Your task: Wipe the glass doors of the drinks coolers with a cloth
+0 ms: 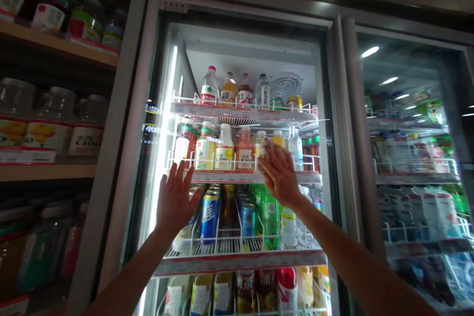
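- Pale cloth (pixel 267 149) at the glass door (pixel 244 34), about second-shelf height; crumpled, mostly covered, so long axis cannot be told. Visible edge shows up and left of the fingers.
- Right hand (pixel 277 170): fingers nearly straight, close together, holding cloth beneath them.
- Left hand (pixel 176 197): empty, fingers spread, pointing up; contact with glass unclear.
- Door's long axis upright; pane faces the person.
- Behind glass: upright bottles (pixel 224 150) on wire-fronted shelves; blue can (pixel 210 217) below.
- Right hand blocks some second-shelf bottles.
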`<act>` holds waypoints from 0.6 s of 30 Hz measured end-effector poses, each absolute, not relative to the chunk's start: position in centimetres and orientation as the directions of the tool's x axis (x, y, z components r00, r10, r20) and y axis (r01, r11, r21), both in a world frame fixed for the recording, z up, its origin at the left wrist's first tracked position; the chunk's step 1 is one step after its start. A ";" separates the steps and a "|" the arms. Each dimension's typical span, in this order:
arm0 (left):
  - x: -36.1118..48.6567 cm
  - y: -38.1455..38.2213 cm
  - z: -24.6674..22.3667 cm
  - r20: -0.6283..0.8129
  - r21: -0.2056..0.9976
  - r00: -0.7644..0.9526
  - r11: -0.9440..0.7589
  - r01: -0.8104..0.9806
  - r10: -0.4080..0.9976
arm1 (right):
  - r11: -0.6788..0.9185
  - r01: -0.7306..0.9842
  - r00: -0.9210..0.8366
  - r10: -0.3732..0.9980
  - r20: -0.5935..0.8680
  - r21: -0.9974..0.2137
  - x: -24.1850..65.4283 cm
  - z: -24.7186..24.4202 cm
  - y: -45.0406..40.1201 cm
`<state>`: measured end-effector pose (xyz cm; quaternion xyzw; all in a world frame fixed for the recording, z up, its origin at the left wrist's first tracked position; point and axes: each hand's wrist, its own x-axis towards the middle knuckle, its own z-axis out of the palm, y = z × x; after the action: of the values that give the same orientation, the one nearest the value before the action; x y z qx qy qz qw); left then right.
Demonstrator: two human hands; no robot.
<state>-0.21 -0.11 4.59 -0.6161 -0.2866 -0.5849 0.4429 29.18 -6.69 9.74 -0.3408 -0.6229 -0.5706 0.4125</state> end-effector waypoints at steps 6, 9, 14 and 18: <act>0.0 0.1 4.5 0.968 -0.225 0.155 -0.401 0.888 -0.199 | 0.098 0.982 0.186 -0.371 0.910 -0.160 36.5 16.6 -6.2; -0.1 0.1 4.5 0.968 -0.226 0.157 -0.404 0.887 -0.196 | 0.101 0.995 0.025 -0.293 0.956 0.005 31.4 17.2 -5.3; -0.2 0.1 4.6 0.965 -0.231 0.157 -0.398 0.888 -0.208 | 0.130 0.804 -0.581 -0.032 0.813 0.580 24.5 14.3 -5.3; -0.1 0.1 4.5 0.968 -0.220 0.151 -0.393 0.893 -0.200 | 0.094 0.907 -0.397 -0.131 0.908 0.411 30.8 15.2 -6.1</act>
<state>-0.08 0.07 4.48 -0.5969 -0.2902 -0.5833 0.4683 30.77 -6.09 15.19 -0.3266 -0.5938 -0.5884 0.4411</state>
